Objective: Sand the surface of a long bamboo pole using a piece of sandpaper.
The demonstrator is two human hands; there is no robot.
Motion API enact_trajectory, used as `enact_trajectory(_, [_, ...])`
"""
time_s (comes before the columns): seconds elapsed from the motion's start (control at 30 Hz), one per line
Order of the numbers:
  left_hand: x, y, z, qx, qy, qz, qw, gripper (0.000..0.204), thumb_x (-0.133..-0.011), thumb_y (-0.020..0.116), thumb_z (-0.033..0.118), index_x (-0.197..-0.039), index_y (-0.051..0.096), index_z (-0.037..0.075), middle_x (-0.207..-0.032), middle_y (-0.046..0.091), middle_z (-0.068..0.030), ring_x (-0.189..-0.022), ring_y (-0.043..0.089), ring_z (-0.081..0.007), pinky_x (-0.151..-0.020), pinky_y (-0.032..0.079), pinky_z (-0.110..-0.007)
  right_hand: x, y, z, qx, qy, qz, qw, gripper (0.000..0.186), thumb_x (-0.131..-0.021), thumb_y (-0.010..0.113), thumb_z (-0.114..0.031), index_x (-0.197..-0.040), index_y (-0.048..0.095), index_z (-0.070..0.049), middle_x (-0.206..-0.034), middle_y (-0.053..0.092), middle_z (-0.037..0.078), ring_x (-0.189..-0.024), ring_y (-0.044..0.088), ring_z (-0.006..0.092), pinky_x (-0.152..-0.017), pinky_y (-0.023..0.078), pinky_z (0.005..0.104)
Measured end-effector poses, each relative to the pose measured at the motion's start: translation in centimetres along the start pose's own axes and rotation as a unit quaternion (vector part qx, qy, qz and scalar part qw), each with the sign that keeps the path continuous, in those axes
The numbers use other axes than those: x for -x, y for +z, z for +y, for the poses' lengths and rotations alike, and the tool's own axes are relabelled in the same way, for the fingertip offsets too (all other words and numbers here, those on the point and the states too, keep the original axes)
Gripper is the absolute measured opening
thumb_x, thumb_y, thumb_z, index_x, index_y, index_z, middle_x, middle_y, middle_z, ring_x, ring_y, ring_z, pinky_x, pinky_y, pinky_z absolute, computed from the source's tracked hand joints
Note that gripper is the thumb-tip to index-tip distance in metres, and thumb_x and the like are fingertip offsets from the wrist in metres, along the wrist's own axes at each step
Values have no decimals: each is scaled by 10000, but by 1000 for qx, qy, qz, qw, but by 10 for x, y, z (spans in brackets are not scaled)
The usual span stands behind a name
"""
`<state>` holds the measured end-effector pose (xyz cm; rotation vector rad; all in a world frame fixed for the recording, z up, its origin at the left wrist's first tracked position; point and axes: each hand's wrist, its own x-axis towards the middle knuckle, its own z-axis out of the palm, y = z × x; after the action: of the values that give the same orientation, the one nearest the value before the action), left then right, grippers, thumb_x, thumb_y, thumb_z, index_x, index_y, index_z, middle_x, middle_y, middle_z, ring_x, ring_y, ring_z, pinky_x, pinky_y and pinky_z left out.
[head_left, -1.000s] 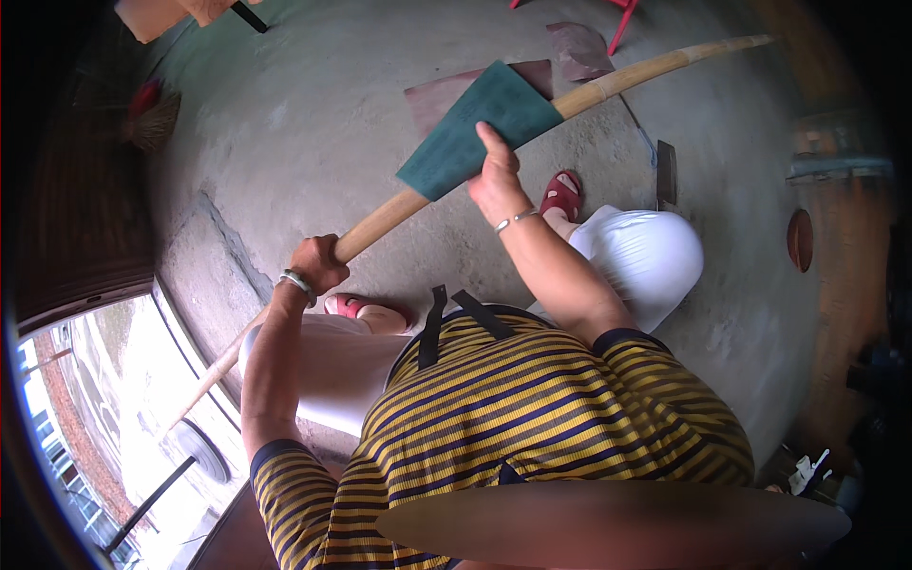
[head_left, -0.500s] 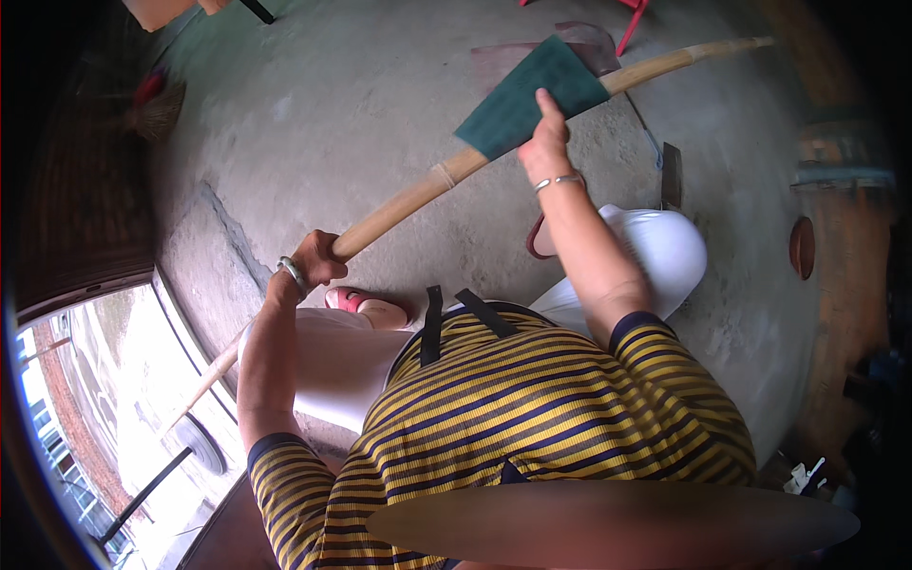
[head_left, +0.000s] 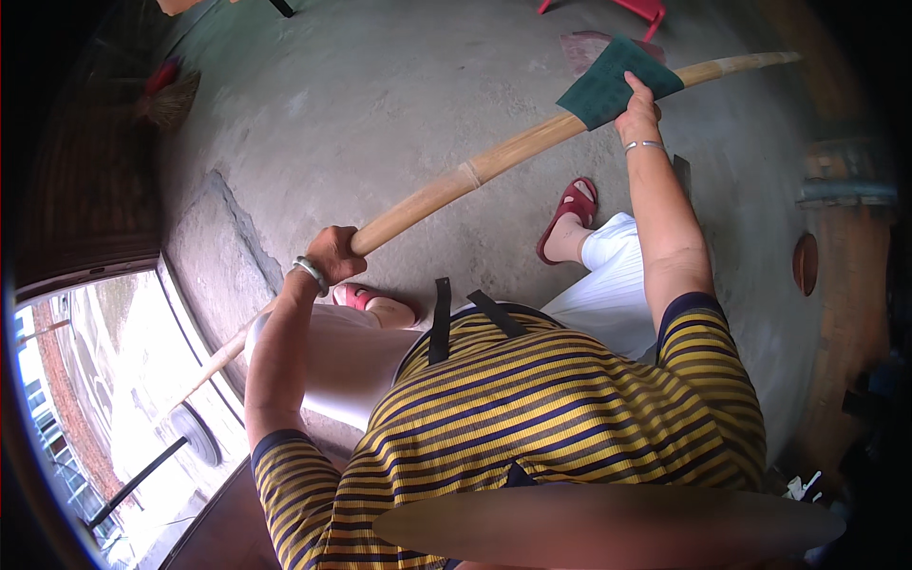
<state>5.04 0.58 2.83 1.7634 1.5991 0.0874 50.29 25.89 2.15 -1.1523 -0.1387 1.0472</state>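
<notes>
A long bamboo pole runs from lower left to upper right above the concrete floor. My left hand is closed around its thicker lower part. A green abrasive cloth is wrapped over the pole near its thinner far end, and my right hand presses it against the bamboo with the arm stretched out. Both wrists carry a metal bangle. The pole's lowest end passes behind my left arm towards the window.
My feet in red sandals stand on the grey concrete floor. A red stool leg shows at the top, a small broom at upper left, a window at lower left, wooden boards on the right.
My right hand has slid the green cloth up the pole towards its thin end, and the arm is now stretched further. The left hand has kept its grip.
</notes>
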Motion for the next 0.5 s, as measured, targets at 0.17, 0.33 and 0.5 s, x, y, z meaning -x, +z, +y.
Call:
enact_trajectory(0.17, [-2,10,0,-78,-4,32,996,242,-628,618,194,-816,605,42,-721,627,-193,-731,604,-403,-659,488,-443,30,-1,2,-4,-19,-2,1000,537,-675,724,6,-1144,479,100,-1098,581,176,-927,608,306,-788,530,439])
enact_trajectory(0.33, [-4,20,10,-111,-28,81,990,225,-668,612,198,-838,601,50,-724,629,-192,-739,612,-394,-666,497,-452,106,-6,67,31,6,-18,999,488,-702,724,-59,-1128,526,71,-1121,583,130,-967,581,254,-858,481,373])
enact_trajectory(0.5, [0,27,6,-141,-28,122,982,226,-694,602,186,-883,594,62,-778,641,-188,-748,621,-381,-674,501,-459,194,-13,127,-60,130,-148,979,580,-682,717,18,-1210,479,-9,-1159,551,73,-1075,528,226,-950,424,388])
